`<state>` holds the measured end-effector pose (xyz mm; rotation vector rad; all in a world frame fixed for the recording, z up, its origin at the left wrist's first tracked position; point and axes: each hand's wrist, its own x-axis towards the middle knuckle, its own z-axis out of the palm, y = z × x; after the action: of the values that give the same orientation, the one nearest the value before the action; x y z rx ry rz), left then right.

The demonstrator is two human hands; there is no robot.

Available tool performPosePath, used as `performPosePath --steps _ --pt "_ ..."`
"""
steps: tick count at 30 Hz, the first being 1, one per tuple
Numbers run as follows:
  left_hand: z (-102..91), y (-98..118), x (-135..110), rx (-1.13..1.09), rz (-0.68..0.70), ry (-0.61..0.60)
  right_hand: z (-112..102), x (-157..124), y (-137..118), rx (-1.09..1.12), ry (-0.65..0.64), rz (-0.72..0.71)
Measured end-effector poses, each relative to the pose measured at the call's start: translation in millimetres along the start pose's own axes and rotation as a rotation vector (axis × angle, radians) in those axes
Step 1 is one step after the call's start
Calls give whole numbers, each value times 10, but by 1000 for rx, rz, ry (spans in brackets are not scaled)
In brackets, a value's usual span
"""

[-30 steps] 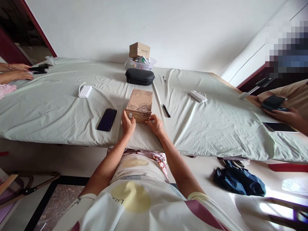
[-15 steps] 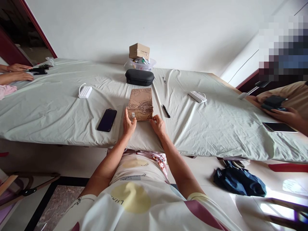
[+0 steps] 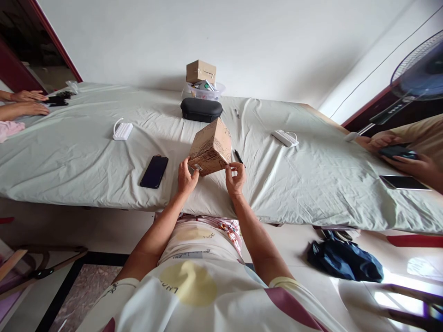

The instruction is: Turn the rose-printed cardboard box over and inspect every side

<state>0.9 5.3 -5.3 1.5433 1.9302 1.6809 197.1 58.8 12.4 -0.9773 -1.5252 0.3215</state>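
Note:
Between my two hands is a small brown cardboard box with dark scribbled lines on its faces. It is tilted and turned, with one edge toward me. My left hand grips its lower left corner, the thumb near a small white label. At the lower right corner, my right hand pinches the box between thumb and fingers. A black pen lies on the cloth just beyond my right hand. To the left of my left hand rests a dark phone.
Behind the box sit a black zip case and a clear plastic tub topped by another carton. White power banks lie on both sides. Co-workers' hands show at far left, others at right beside a tablet.
The box has been turned and tipped, so a right side face now shows. Both my hands moved slightly right with it. At right, the co-worker's hands shifted on the dark object.

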Motion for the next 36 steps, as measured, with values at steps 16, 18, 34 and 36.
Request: performPosePath --steps 16,18,34,36 --pt "20 -31 20 -32 -143 -14 158 -12 85 137 -277 107" --pt "19 -37 27 -50 -176 -7 153 -17 81 71 -383 72" --pt "27 -99 2 67 -64 5 198 -154 97 -1 -626 -154" --pt "26 -99 -8 21 -25 -6 208 -186 75 6 -665 -230"
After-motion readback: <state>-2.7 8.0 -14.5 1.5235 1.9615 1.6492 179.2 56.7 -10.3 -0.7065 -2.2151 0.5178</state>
